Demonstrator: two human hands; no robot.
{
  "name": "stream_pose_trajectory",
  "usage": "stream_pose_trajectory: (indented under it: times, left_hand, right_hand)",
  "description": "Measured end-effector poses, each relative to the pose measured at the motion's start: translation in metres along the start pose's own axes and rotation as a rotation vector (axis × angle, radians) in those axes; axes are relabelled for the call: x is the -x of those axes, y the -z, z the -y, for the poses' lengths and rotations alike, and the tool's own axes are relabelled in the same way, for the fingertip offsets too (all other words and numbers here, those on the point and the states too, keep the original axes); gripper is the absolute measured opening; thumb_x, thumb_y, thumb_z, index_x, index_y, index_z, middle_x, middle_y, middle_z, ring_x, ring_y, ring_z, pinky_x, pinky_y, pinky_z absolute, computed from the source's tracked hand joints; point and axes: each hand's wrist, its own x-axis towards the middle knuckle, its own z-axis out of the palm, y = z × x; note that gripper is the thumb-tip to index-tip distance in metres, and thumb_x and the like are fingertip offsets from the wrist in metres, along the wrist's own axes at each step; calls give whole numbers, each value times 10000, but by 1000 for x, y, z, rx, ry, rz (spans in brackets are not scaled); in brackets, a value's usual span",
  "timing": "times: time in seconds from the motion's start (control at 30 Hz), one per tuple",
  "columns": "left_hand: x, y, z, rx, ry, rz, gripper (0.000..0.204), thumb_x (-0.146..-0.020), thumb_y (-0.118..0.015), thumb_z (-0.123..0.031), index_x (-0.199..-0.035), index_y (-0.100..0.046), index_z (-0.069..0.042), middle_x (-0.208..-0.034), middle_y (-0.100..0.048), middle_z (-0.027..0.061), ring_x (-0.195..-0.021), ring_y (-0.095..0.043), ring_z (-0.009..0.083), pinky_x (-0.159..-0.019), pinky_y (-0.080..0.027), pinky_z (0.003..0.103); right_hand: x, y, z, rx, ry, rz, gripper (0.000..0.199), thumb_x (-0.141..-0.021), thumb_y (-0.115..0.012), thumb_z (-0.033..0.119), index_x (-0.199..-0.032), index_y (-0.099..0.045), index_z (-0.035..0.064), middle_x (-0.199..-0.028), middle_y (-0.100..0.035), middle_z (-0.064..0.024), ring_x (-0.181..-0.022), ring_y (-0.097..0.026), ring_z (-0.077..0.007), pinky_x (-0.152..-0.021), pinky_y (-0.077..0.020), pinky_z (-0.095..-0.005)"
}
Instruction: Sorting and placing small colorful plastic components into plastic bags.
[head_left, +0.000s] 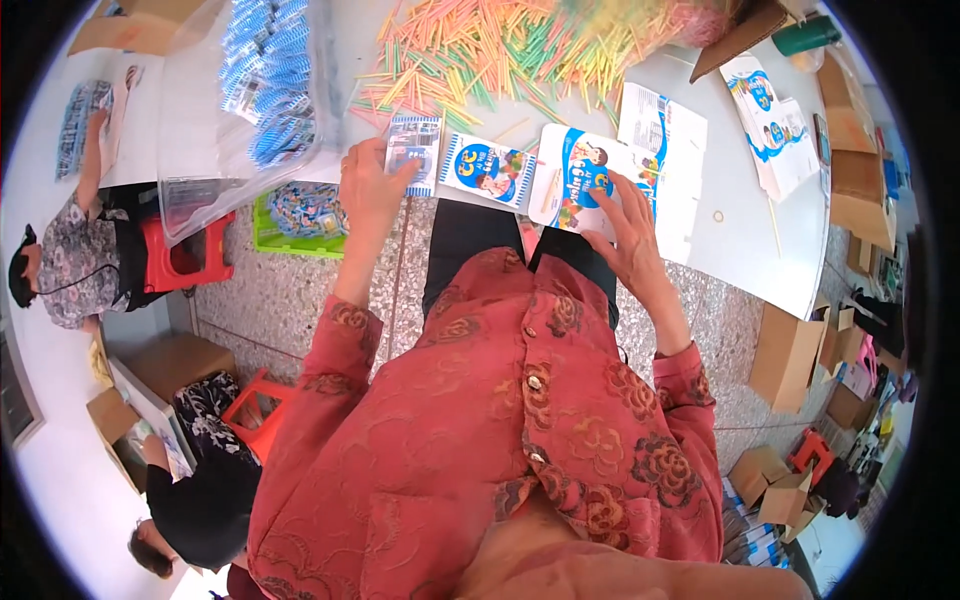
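My left hand (372,190) is at the table's near edge, its thumb over a small blue-and-white packet (418,148) and its fingers bent at the packet's left side. Just right of it lies a second packet (487,170) with a printed cartoon figure. My right hand (635,235) has its fingers apart, their tips touching a flat white-and-blue printed card pack (570,165). The thumb of that hand is by the pack's near edge. Beyond both hands spreads a loose heap of thin pink, yellow and green sticks (500,55).
A clear plastic bin (190,200) with blue packets stands left on the white table (740,255). Unfolded cartons (770,130) lie right. Below are a green crate (275,240) and red stool (165,255). Two people work at left; cardboard boxes (790,355) stand on the right floor.
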Motion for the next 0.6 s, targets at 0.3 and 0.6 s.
stream_pose_trajectory:
  times: [0.3,0.6]
  left_hand:
    - [-7,-11,13,204,188,71,389,-623,-815,-261,-860,-593,-47,-670,-603,52,-581,-565,165,-547,-444,305]
    - [-3,-8,-3,143,-53,-234,283,-688,-776,-179,-875,-603,-55,-679,-598,33,-558,-526,142,-540,-436,295]
  right_hand:
    - [-4,-4,2,-9,-20,-12,470,-750,-672,71,-1199,-531,64,-1382,-370,-150,-1277,-345,-355,-1042,-306,-448]
    - [-7,-3,4,-27,-21,-25,446,-753,-658,37,-1183,-540,61,-1380,-373,-143,-1284,-341,-353,-1039,-313,-443]
